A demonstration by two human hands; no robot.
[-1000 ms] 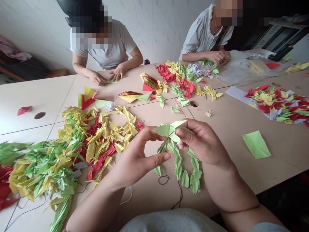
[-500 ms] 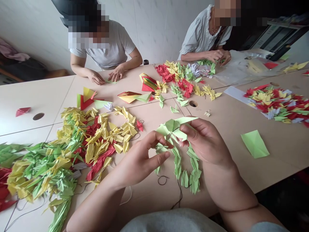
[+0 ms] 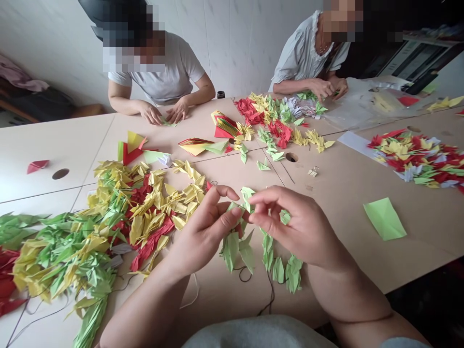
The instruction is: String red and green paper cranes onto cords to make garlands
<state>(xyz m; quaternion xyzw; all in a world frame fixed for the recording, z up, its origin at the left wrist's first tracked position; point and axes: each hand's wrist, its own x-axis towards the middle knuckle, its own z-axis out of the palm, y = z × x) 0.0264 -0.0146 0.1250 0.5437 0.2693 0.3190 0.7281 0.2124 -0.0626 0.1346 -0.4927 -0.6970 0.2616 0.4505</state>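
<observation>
My left hand [image 3: 206, 232] and my right hand [image 3: 297, 227] meet over the near table edge. Both pinch a light green folded paper crane [image 3: 247, 196] at the top of a string of green cranes [image 3: 270, 256]. The string hangs below my fingers and lies on the table, with a dark thread [image 3: 268, 290] trailing toward me. A big heap of yellow, green and red strung cranes [image 3: 108, 217] lies just left of my left hand.
A flat green paper sheet [image 3: 384, 218] lies at right. Two other people fold paper at the far side of the table [image 3: 344, 193]. Crane piles [image 3: 275, 118] sit in the middle far area, another pile [image 3: 416, 154] at far right. Stacks of coloured paper [image 3: 224, 125] lie centre.
The wide green crane held up between my hands has been drawn in; my fingertips have closed together on it, and the hanging cranes have shifted slightly left.
</observation>
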